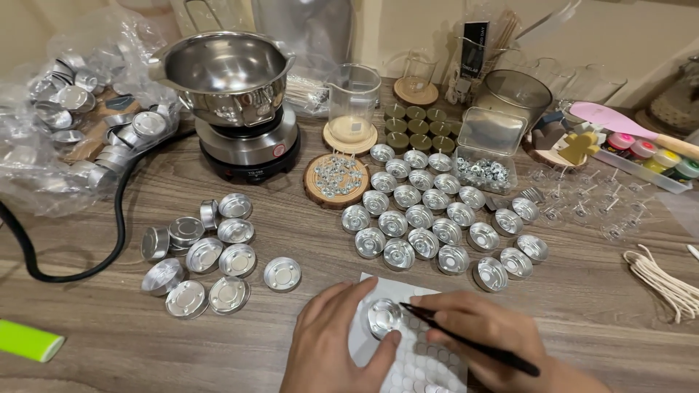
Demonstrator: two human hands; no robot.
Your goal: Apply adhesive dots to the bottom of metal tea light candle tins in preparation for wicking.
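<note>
Tealight cup (384, 317): aluminium, at 6 o'clock on the table, over the white sticker sheet (422, 360). Left hand (331, 342) pinches its rim; right hand (484, 338) grips black tweezers (466, 340), tips at the cup. Step judged: seating a sticker inside. Next move calls for steady, centred pressing.

Wooden table (582, 306), scattered tealight cups (426, 218), hot plate (251, 149), sticker sheet (429, 360), wick cord (666, 280), wood slice (335, 182)

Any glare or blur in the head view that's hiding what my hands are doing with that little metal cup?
Head view: warm overhead light, bright glare on the steel bowl and tealight cups; the cup held by the left hand stays readable; the right hand with black tweezers is sharp; far corners look soft and slightly bent.
</note>
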